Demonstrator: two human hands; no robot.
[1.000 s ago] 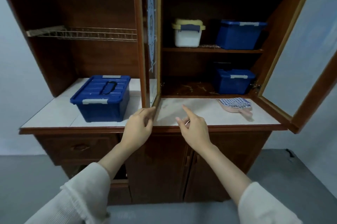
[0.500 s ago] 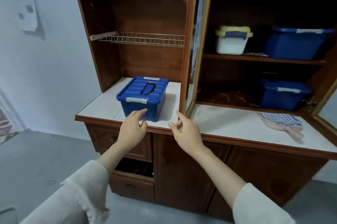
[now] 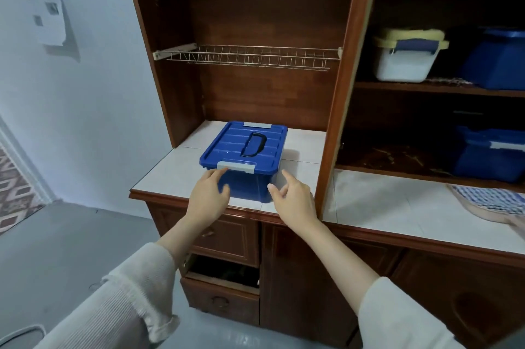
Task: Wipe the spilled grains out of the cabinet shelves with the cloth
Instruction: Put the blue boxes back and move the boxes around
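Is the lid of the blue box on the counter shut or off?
Shut: the lid sits flush on the blue box, its near grey latch folded down over the rim and the handle lying flat.

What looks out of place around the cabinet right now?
Spilled grains litter the lowest shelf beside the blue bin, with a smaller scatter one shelf up. A lower drawer stands pulled open. The checked cloth lies unused on the counter.

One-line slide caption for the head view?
Left hand and right hand open at the blue box; cloth untouched on the counter, grains on the shelf.
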